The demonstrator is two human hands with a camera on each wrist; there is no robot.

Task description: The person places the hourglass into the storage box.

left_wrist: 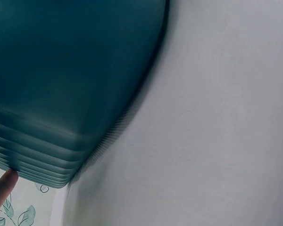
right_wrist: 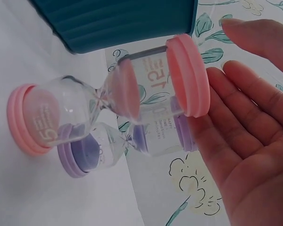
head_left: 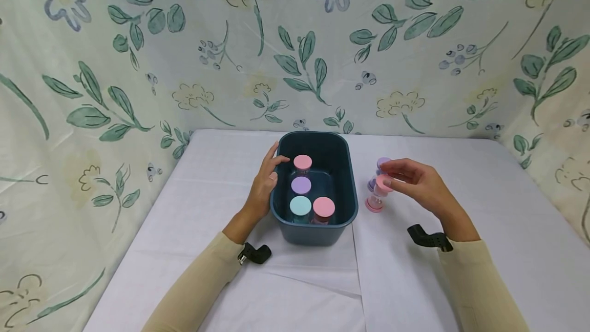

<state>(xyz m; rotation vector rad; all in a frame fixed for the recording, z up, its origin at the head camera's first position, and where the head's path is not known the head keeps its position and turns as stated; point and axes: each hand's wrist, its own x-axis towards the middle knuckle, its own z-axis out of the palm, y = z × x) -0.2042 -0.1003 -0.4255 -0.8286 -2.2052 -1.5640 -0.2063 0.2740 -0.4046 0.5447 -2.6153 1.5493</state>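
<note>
A pink-capped hourglass (head_left: 375, 196) marked 15 stands on the table right of the dark blue bin (head_left: 318, 235). My right hand (head_left: 412, 181) is around its top cap; in the right wrist view the thumb (right_wrist: 257, 40) stands apart from the cap and the fingers stretch out behind it. Close behind stands a purple-capped hourglass (right_wrist: 87, 153), partly hidden. My left hand (head_left: 264, 181) rests at the bin's left rim with extended fingers, one reaching over the edge. In the left wrist view a fingertip (left_wrist: 9, 176) touches the bin's ribbed outer wall.
Inside the bin are several hourglasses, seen from above: a pink cap (head_left: 302, 162) at the back, a purple cap (head_left: 301, 185), a turquoise cap (head_left: 300, 205) and another pink cap (head_left: 324, 206). A white cloth (head_left: 184, 229) covers the table. Floral fabric (head_left: 295, 40) hangs behind.
</note>
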